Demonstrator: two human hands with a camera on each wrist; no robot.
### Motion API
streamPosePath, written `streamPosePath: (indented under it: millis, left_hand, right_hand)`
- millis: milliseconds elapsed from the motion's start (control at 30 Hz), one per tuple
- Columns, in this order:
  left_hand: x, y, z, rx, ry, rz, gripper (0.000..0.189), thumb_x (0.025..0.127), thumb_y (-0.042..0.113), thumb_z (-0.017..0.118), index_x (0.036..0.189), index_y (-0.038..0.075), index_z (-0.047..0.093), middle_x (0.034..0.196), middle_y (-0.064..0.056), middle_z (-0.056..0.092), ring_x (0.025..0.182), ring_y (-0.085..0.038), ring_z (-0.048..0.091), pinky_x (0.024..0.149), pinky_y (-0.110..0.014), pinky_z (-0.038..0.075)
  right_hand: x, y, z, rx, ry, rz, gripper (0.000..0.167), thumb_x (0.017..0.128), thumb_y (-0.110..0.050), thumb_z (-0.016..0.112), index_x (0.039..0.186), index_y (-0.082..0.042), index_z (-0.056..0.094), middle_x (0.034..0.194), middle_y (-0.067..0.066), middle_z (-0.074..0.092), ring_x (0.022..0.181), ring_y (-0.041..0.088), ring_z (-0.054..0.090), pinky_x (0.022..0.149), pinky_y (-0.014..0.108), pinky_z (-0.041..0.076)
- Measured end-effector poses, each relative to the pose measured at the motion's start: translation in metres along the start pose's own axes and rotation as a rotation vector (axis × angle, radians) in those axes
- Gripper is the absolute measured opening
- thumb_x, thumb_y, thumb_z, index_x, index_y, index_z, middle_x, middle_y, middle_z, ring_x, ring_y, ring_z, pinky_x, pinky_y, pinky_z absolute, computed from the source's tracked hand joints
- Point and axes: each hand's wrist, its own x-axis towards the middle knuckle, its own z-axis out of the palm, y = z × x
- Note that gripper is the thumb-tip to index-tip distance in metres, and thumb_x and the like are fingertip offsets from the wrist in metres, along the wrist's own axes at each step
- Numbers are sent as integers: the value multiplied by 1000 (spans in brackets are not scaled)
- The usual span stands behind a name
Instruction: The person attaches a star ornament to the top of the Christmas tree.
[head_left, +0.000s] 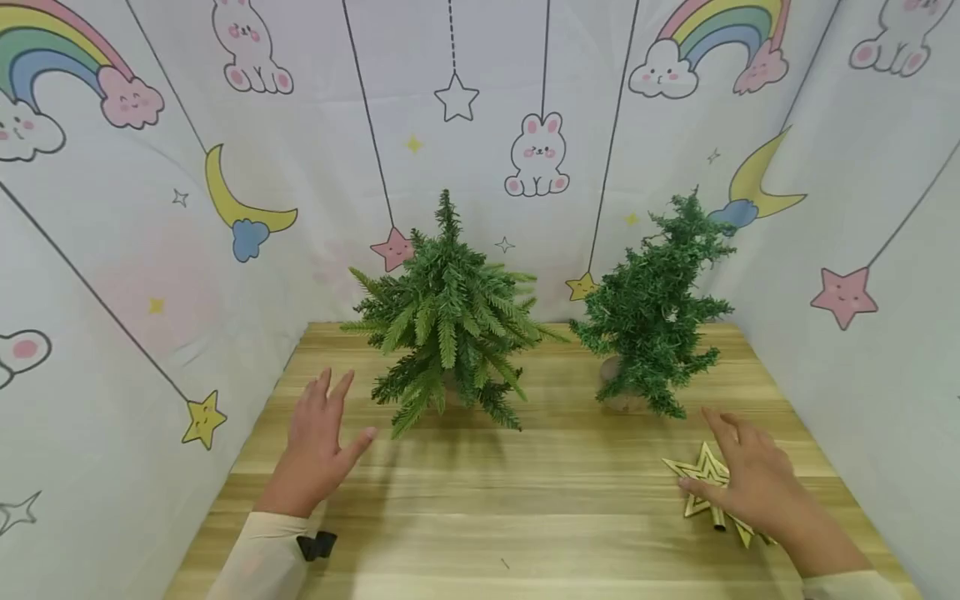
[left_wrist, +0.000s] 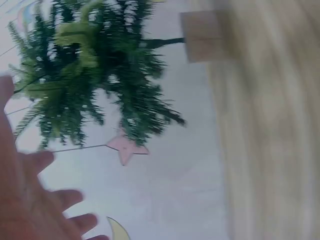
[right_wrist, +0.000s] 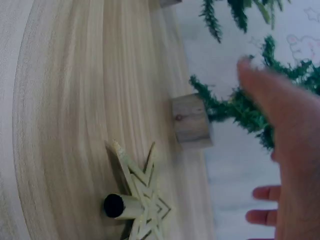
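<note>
A bushy artificial Christmas tree with light and dark green tips stands left of centre on the table. To its right leans a thinner green tree on a round wooden base. My left hand is in the air left of the bushy tree, fingers spread, holding nothing; the bushy tree's base shows in the left wrist view. My right hand hovers over a gold star tree topper and partly hides it. The topper's short tube shows in the right wrist view.
A wood-grain table bears everything. White cloth printed with rabbits, stars, moons and rainbows closes off the back and both sides. A small black clip or bow is at the left sleeve.
</note>
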Motion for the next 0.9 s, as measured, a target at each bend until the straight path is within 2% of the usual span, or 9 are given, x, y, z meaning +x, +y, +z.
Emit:
streamPosePath:
  millis: [67,200,267,333,433,533,600,767,900]
  left_hand:
    - [6,6,-7,-114,161,27,78,104,43,60,167,17,21,171,-18,12,154,-50,12,115,-76,14]
    - [32,32,-33,-258,501,135,58,101,31,60,153,8,46,159,-15,41,144,-42,36,112,-66,28]
    - [49,48,-50,-288,621,191,49,98,27,60,141,2,57,146,-17,55,132,-39,46,106,-59,34]
    - [69,66,-67,-296,670,216,42,96,25,60,131,1,64,133,-17,62,122,-36,52,99,-53,37]
    - [101,91,-86,-317,603,200,36,99,23,61,128,3,67,126,-15,65,118,-32,55,95,-48,42]
    - [135,114,-96,-344,447,137,40,102,29,60,135,7,65,131,-11,64,121,-29,57,97,-48,46]
    - [155,127,-101,-372,326,60,46,103,36,58,142,10,61,136,-9,61,123,-28,57,99,-47,48]
    - [192,145,-102,-353,29,-139,62,105,51,52,159,23,44,150,-7,53,136,-27,52,106,-52,46]
    - [209,150,-90,-236,-135,-167,68,105,55,52,163,24,35,157,-7,49,143,-31,47,113,-58,39]
  right_hand:
    - [1,6,0,18,-44,70,111,86,-70,72,158,5,31,140,42,44,120,65,47,84,75,46]
    - [0,17,2,85,-245,233,106,88,-73,66,140,17,47,120,37,61,105,54,62,80,66,52]
    - [-2,20,7,114,-315,280,107,87,-75,65,136,18,49,112,31,67,100,49,66,80,65,52]
    - [-5,21,13,126,-326,298,104,85,-76,67,131,17,53,109,28,69,97,48,67,81,65,52]
    - [-9,20,23,148,-289,318,90,85,-72,71,119,10,60,94,18,69,81,37,66,71,56,53]
    - [-12,18,31,157,-234,319,69,87,-64,74,104,2,65,83,8,64,70,24,58,62,47,50]
    - [-13,14,35,155,-198,311,59,89,-58,75,98,-1,66,82,7,64,69,23,58,60,47,49]
    - [-10,1,45,134,-93,257,43,88,-41,81,102,-1,72,91,13,67,79,31,65,68,56,54]
    - [-6,-5,51,159,-24,222,58,83,-35,86,117,7,67,100,22,68,90,42,67,75,61,54]
